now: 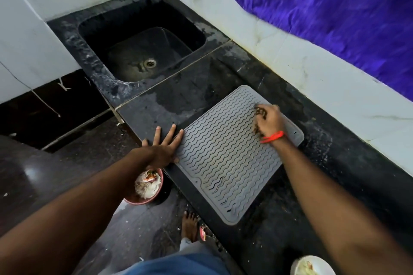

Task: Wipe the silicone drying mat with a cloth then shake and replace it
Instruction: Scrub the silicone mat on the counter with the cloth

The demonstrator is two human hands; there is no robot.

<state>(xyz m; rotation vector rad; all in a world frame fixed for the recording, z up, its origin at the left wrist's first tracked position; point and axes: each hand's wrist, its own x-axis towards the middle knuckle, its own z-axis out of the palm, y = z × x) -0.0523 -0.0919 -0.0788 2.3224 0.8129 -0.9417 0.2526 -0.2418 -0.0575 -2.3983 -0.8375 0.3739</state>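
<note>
Two hands: left hand (pixel 164 148) flat, fingers spread, beside grey mat (pixel 232 154); right hand (pixel 269 121) clutches a dark cloth (pixel 259 113) on it.

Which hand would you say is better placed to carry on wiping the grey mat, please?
The right hand: it is closed on the dark cloth pressed onto the mat. The left hand lies flat, fingers spread, at the mat's left edge, likely steadying it.
</note>
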